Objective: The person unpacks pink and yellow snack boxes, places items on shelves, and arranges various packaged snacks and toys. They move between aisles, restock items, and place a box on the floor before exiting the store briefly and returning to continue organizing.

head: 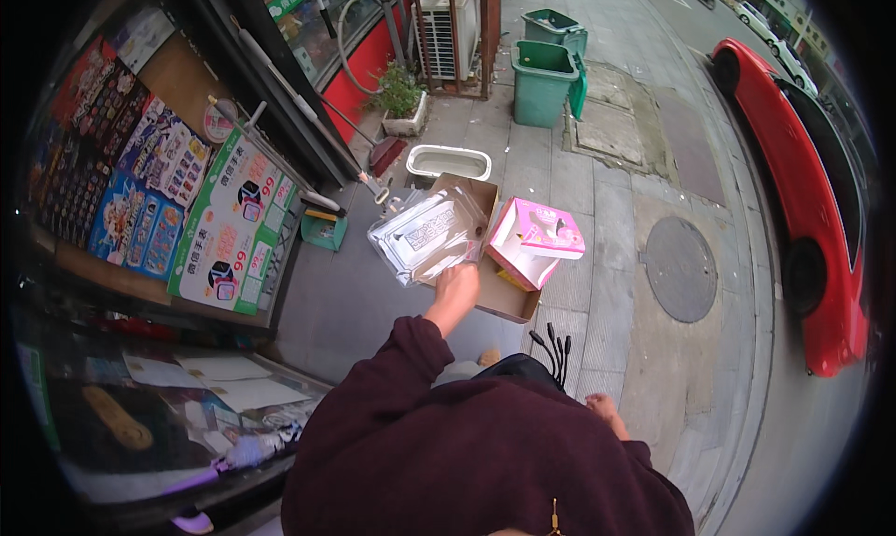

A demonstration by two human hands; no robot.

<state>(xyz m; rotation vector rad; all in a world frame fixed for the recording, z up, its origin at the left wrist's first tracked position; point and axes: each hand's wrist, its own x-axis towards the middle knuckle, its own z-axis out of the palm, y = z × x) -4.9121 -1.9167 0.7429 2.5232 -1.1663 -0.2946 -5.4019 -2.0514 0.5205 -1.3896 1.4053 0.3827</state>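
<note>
My left hand (458, 290) is closed at the near-left rim of a shallow brown cardboard box (509, 299); its fingertips are hidden. A clear plastic tray (428, 234) lies tilted across the box's left side, just beyond my knuckles. On the right side of the box rests an opened pink and white printed carton (549, 234). Something yellow (513, 276) shows beneath that carton. Low at my right side hangs my right hand (603, 404), its fingers curled and partly hidden by the sleeve, with no object visible in it.
Two green wheeled bins (544, 81) stand on the pavement ahead, lids hanging back. A white-rimmed tub (449, 162) sits beyond the box. Mops (301, 102) and a dustpan (386, 155) lean along the shopfront. A red car (805, 151) is at the kerb, right.
</note>
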